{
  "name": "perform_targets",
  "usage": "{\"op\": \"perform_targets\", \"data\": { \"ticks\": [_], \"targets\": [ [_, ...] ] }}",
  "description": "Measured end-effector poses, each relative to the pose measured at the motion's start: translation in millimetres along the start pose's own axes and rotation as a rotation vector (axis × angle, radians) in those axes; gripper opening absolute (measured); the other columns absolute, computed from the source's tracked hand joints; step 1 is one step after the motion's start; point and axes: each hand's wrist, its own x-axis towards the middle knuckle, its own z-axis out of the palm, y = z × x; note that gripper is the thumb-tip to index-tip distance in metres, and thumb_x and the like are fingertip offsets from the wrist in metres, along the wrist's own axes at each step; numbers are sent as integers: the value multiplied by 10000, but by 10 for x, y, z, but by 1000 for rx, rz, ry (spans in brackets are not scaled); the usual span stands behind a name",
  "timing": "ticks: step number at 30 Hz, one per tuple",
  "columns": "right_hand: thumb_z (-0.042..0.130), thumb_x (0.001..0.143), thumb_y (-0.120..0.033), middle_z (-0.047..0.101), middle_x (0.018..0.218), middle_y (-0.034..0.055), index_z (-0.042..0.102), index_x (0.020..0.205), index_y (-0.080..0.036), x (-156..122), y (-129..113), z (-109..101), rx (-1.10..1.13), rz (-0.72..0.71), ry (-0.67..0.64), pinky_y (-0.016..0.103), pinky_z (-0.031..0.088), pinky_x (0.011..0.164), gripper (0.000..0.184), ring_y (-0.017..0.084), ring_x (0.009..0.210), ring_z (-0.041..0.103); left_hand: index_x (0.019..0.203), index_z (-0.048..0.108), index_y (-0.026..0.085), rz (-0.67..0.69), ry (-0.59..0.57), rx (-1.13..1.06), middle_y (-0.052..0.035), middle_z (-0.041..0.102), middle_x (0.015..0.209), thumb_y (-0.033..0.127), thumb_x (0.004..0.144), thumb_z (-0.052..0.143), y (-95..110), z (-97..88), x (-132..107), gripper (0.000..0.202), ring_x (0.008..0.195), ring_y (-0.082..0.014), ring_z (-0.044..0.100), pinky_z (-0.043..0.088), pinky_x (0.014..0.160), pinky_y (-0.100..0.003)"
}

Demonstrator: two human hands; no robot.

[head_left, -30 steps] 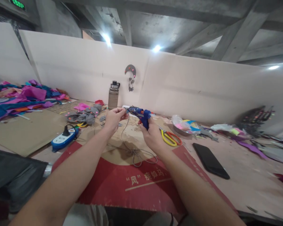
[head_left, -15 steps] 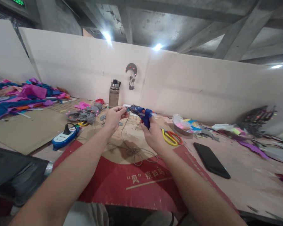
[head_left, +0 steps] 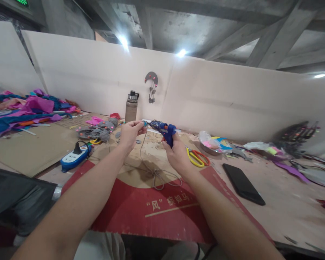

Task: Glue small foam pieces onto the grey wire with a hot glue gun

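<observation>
My right hand (head_left: 177, 153) is wrapped round the handle of a blue glue gun (head_left: 164, 129), whose nozzle points left. My left hand (head_left: 130, 133) is raised opposite it, its fingers pinched on the end of a thin grey cord (head_left: 144, 156) right at the nozzle tip. From the pinch the cord hangs down and ends in a loose tangle (head_left: 158, 177) on the cardboard sheet (head_left: 141, 202) with a red printed band.
Yellow-handled scissors (head_left: 196, 157), a black phone (head_left: 243, 183), a blue-and-white power strip (head_left: 76, 156), a grey bottle (head_left: 131, 106), grey felt pieces (head_left: 97, 133), a heap of coloured felt (head_left: 27, 110), a metal dish of scraps (head_left: 213, 144), a white partition wall (head_left: 219, 97).
Both hands have kept their hold and risen slightly in the view; the glue gun's nozzle stays at the pinched cord end.
</observation>
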Motion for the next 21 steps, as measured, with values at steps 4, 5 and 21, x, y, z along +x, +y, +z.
{"op": "perform_targets", "data": {
  "ticks": [4, 5, 21],
  "targets": [
    [486, 789, -265, 613, 912, 77, 492, 1026, -199, 4, 29, 24, 116, 13, 39, 355, 440, 707, 246, 197, 734, 559, 677, 607, 106, -9, 14, -37, 3, 589, 578, 201, 608, 711, -7, -28, 31, 157, 521, -82, 573, 493, 565, -226],
    [486, 786, -273, 611, 908, 61, 485, 1026, -208, 13, 58, 36, 193, 38, 49, 334, 446, 669, 249, 171, 678, 548, 679, 604, 107, -13, 17, -45, 3, 588, 582, 198, 610, 707, -7, -33, 35, 154, 524, -81, 574, 494, 566, -226],
    [559, 713, -284, 594, 871, 159, 514, 742, -175, 155, 670, -19, -282, 295, 53, 430, 399, 840, 122, 294, 963, 532, 755, 616, 139, 277, -28, 428, -2, 597, 625, 239, 702, 604, 13, 34, -71, 114, 535, -96, 545, 424, 484, -212]
  ]
}}
